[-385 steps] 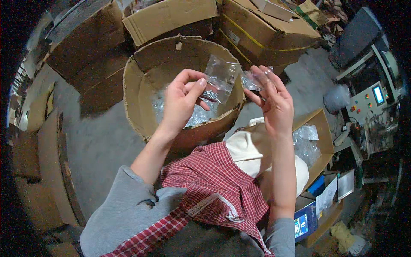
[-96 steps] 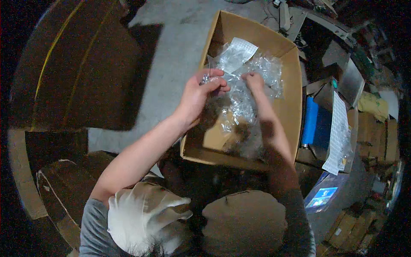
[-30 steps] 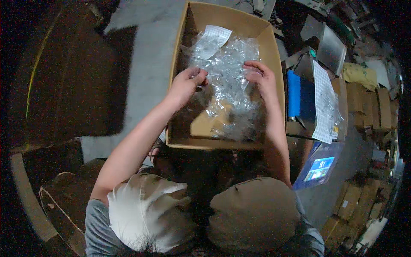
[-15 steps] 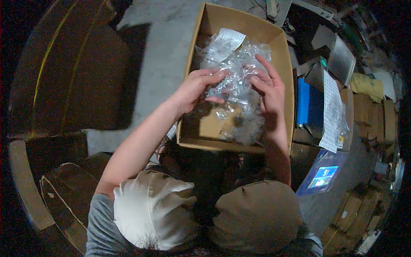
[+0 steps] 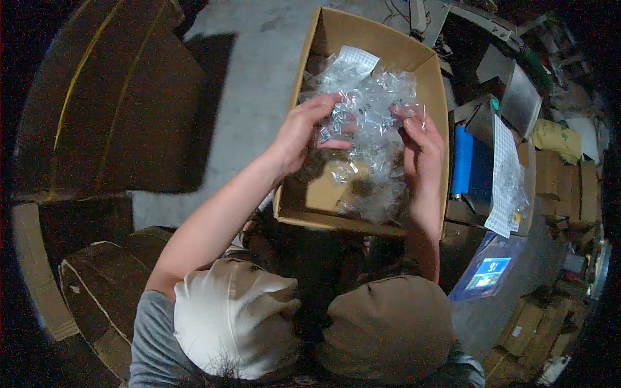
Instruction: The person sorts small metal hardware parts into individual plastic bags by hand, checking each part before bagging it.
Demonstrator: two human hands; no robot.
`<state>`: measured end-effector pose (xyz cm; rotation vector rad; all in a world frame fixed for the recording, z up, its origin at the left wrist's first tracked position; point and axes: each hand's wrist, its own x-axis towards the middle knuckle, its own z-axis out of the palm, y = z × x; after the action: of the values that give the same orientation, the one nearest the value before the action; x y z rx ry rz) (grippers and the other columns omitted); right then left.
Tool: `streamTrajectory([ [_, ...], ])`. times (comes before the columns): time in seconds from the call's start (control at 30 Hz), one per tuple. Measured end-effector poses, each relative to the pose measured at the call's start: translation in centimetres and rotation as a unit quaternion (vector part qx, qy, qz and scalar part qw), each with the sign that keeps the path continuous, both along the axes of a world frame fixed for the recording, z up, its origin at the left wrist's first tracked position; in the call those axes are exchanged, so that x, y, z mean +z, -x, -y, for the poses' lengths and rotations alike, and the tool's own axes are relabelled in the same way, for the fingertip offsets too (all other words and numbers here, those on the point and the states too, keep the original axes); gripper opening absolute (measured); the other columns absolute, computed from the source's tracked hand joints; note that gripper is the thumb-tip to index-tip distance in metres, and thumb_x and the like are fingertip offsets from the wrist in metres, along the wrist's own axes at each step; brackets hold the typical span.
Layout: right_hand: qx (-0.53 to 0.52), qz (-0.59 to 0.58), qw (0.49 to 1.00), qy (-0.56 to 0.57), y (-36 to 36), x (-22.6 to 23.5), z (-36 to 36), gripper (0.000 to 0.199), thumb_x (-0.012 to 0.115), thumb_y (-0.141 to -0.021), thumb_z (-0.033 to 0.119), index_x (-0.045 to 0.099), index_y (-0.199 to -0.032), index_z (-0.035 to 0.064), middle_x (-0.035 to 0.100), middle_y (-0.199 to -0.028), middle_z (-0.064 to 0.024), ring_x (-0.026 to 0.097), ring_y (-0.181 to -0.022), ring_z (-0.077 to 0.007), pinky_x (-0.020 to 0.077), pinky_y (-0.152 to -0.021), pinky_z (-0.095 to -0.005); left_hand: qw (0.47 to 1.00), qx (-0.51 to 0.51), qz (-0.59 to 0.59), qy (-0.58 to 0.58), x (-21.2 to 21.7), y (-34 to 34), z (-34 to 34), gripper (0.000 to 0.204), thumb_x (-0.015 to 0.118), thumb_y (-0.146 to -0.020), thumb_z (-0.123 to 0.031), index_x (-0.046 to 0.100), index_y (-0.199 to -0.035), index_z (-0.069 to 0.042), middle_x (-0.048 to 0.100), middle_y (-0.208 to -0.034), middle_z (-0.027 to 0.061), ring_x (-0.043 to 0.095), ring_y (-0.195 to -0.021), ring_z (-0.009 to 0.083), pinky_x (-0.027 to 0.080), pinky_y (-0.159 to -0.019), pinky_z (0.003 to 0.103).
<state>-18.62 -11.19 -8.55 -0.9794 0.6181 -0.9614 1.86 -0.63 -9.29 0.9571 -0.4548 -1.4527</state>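
An open cardboard box stands in front of me, filled with clear plastic bags. Over it, my left hand is closed on a clear bag of small screws, thumb on top and fingers underneath. My right hand pinches another clear bag of small metal parts near the box's right wall. The two bags are close together, and glare blurs where one ends. A white printed sheet lies on the bags at the far end. More bags lie below my hands, toward the near wall.
To the right are a blue cylinder, a printed sheet with clear plastic, and a lit screen. Cartons and a yellow bag stand farther right. Large dark cartons line the left.
My hands have moved apart. The right one has shifted right and now pinches a separate bag, its raised forefinger folded down. The left still holds the bag of screws.
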Motion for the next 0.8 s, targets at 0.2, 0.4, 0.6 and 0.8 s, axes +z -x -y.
streamTrajectory([
  [0.2,0.014,-0.01,0.999,0.035,-0.5,0.9,-0.7,0.037,0.059,-0.088,0.007,0.052,-0.121,-0.0077,0.065,-0.115,-0.0204,0.06,-0.11,-0.0247,0.0422,-0.1,-0.0345,1.0,0.015,-0.001,0.0,0.0,0.1,0.2,0.039,0.042,-0.102,-0.028,0.048,-0.132,-0.004,0.056,-0.124,0.0113,0.06,-0.108,0.0261,0.059,-0.084,0.045],
  [0.4,-0.052,-0.016,0.997,-0.055,-0.3,0.3,-0.7,0.031,0.059,-0.092,0.013,0.055,-0.118,-0.005,0.065,-0.106,-0.0117,0.06,-0.104,-0.0211,0.043,-0.097,-0.0331,1.0,0.027,0.006,0.003,0.4,0.4,0.0,0.038,0.043,-0.101,-0.026,0.049,-0.13,-0.003,0.055,-0.126,0.011,0.058,-0.114,0.0276,0.058,-0.085,0.045],
  [0.6,0.109,-0.168,0.98,-0.011,-1.8,0.8,-1.3,0.028,0.065,-0.088,0.02,0.065,-0.108,-0.0001,0.068,-0.098,-0.0062,0.061,-0.093,-0.0148,0.0456,-0.087,-0.0279,0.998,-0.06,-0.026,0.011,1.2,0.0,-0.5,0.042,0.054,-0.095,-0.027,0.051,-0.129,-0.002,0.057,-0.124,0.0112,0.06,-0.108,0.0266,0.058,-0.084,0.044],
  [0.8,0.219,-0.144,0.957,0.122,-3.3,-1.2,-0.8,0.041,0.067,-0.082,0.01,0.058,-0.121,0.0,0.067,-0.108,-0.0097,0.062,-0.1,-0.0181,0.0476,-0.09,-0.0312,0.977,-0.185,0.102,-0.04,1.3,-0.1,-0.4,0.044,0.072,-0.083,-0.019,0.058,-0.121,-0.003,0.066,-0.107,0.0112,0.066,-0.086,0.0197,0.056,-0.059,0.03],
])
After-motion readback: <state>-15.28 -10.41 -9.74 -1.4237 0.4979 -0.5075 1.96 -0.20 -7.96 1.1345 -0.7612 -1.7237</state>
